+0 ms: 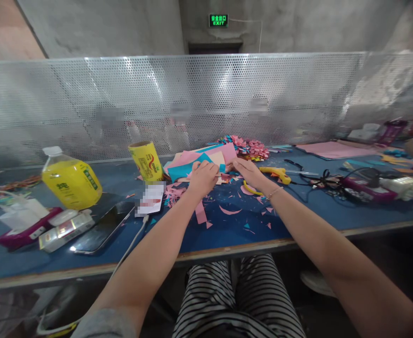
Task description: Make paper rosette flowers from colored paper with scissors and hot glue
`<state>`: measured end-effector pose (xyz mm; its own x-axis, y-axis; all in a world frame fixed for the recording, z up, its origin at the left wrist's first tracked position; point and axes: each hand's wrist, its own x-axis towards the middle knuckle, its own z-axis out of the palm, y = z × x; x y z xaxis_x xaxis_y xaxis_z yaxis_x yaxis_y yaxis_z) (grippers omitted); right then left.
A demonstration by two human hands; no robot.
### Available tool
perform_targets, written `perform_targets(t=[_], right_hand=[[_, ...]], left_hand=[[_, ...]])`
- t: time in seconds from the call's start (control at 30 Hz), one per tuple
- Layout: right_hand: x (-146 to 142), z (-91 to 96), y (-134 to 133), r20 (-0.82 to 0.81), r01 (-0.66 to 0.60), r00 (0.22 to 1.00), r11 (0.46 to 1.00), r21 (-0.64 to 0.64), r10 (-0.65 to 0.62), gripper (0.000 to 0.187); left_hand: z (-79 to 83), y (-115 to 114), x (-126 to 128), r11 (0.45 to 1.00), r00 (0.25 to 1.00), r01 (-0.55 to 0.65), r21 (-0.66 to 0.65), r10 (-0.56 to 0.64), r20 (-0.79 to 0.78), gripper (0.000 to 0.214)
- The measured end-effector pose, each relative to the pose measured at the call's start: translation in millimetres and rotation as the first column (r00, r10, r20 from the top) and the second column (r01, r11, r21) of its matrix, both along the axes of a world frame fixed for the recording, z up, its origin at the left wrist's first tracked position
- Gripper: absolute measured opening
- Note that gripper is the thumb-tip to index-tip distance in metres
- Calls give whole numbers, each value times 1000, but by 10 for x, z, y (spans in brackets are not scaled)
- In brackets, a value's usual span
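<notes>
Both my arms reach forward over a blue table [227, 230]. My left hand [202, 177] is curled with its fingers closed on the edge of a stack of pink and blue paper sheets [199, 162]. My right hand [246, 171] lies beside it, fingers pressed together on the same paper near a small teal piece [222, 167]. Pink and teal paper scraps [227, 210] are scattered in front of the hands. Finished pink and teal paper flowers [250, 147] lie just behind the stack.
A yellow bottle [71, 180], a yellow cup [145, 161], a phone [98, 230], tissue packs [26, 230] and a cable sit at the left. Yellow-handled scissors [250, 188], a yellow glue gun [276, 173] and tangled wires [333, 183] lie at the right. A perforated metal screen [206, 98] backs the table.
</notes>
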<state>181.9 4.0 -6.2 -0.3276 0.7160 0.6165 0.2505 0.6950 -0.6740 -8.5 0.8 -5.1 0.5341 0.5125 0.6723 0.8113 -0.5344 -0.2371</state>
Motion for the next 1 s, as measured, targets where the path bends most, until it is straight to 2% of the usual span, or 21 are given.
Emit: perform_targets(t=[0.1, 0.17, 0.23, 0.33, 0.5, 0.7, 1.0], right_hand=[[7, 29, -25, 117, 34, 992, 989, 142, -51, 28], [16, 43, -31, 205, 49, 972, 952, 302, -115, 21], [25, 44, -25, 274, 42, 945, 898, 438, -178, 23], [30, 23, 1, 343, 26, 907, 847, 532, -243, 29], [12, -17, 44, 394, -14, 882, 819, 574, -260, 28], [-14, -16, 39, 430, -23, 862, 827, 562, -268, 24], [-63, -36, 29, 402, 2, 877, 837, 547, -265, 23]], left_hand=[[-18, 18, -15, 998, 1000, -6, 60, 7, -17, 9], [-15, 9, -25, 994, 1000, -4, 113, 6, -17, 12], [-2, -14, -35, 986, 1000, 7, 169, -4, -18, 13], [21, -51, -45, 975, 1000, 16, 222, -11, -22, 13], [27, -63, -44, 967, 1000, -8, 255, 10, -8, 14], [20, -61, -29, 966, 1000, -22, 256, 25, -8, 14], [45, -89, -17, 983, 999, -40, 179, 35, 31, 15]])
